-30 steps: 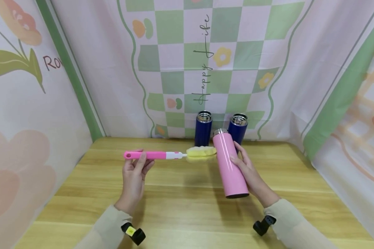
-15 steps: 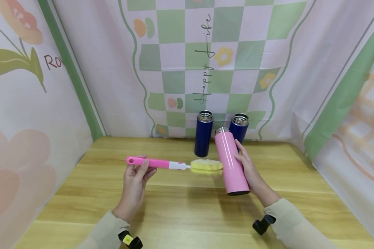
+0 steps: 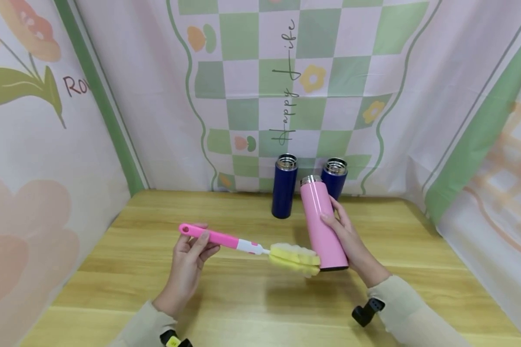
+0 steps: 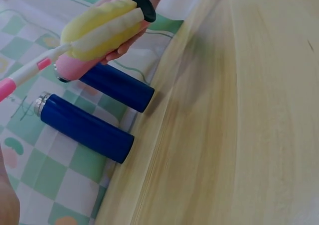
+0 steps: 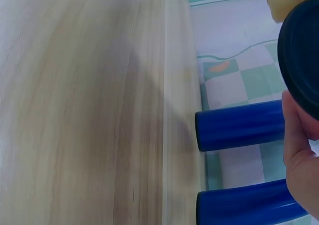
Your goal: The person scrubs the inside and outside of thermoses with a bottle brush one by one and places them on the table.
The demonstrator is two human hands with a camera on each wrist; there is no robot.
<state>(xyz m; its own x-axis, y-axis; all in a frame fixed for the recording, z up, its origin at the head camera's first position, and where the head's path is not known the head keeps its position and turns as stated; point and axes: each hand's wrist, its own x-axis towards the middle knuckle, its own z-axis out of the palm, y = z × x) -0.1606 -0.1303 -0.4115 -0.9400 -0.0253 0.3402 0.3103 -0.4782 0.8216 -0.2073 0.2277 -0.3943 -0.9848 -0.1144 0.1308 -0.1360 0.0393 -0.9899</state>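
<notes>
My left hand (image 3: 188,264) pinches the pink handle of a bottle brush (image 3: 219,237) between thumb and fingers. The brush's yellow and white sponge head (image 3: 294,256) lies against the lower left side of a pink thermos bottle (image 3: 322,225). Around that bottle's right side curls my right hand (image 3: 352,241), holding it off the table, tilted, with its lidless steel mouth upward. In the left wrist view the sponge head (image 4: 102,28) overlaps the bottle near its dark base (image 4: 140,4). The right wrist view shows this dark base (image 5: 304,56) close up.
Two blue thermos bottles stand lidless at the table's back edge, one to the left (image 3: 284,188) and one partly behind the pink bottle (image 3: 335,177). A wooden table (image 3: 234,308) spreads below. Behind it hangs a checkered curtain (image 3: 239,82).
The brush head has moved down the pink bottle's side from near its neck to near its base, and the brush now slants downward. The pink bottle has shifted only slightly.
</notes>
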